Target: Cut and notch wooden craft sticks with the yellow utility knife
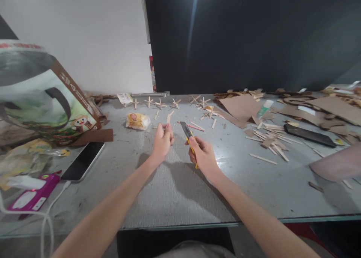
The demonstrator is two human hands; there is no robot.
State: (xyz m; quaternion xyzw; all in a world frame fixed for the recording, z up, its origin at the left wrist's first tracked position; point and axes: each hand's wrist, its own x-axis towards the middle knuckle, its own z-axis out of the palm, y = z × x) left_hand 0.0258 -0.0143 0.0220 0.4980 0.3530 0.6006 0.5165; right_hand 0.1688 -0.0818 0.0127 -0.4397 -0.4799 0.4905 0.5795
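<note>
Near the middle of the grey table, my left hand [163, 141] pinches a small pale wooden piece [169, 117] that points up and away from me. My right hand [203, 153] is wrapped round a yellow utility knife [186, 131], its dark front end pointing up and to the left. The two hands are apart, and the knife does not touch the wooden piece. Behind the knife lies a red and white pencil-like stick [195, 127]. Several small star-shaped stick figures [160, 104] stand in a row farther back.
A yellow wrapped packet [137, 121] lies left of my left hand. Farther left are a phone [83, 162], a purple power strip [36, 192] and a large printed box [70, 104]. Loose sticks [263, 159], cardboard [239, 107] and a glue stick [264, 108] lie at right.
</note>
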